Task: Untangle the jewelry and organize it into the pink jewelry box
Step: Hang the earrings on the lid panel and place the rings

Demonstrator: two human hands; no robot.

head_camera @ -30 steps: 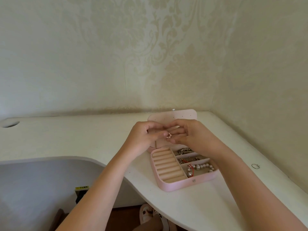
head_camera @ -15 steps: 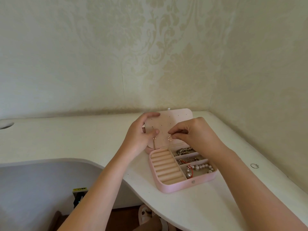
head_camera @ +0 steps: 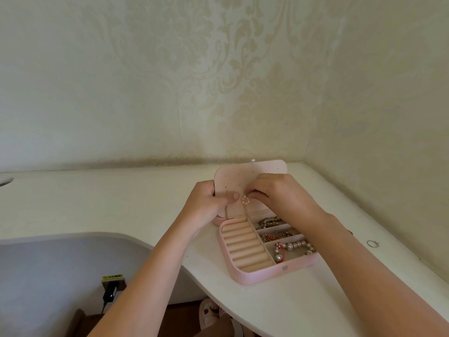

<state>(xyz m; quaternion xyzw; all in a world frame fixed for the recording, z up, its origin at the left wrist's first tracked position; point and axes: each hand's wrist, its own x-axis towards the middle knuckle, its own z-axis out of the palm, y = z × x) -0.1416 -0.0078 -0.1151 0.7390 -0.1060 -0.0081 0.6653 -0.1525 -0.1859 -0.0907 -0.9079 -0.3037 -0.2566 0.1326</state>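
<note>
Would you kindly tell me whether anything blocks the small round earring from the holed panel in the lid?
Nothing visible does. The earring is held right against the holed panel by the fingertips of the right hand; the left hand grips the panel's left edge, thumb beside the earring, not over it.

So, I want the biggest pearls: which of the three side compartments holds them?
The nearest compartment, at the pink jewelry box's front edge: its pearl strand with a red cord has bigger beads than the two behind.
</note>
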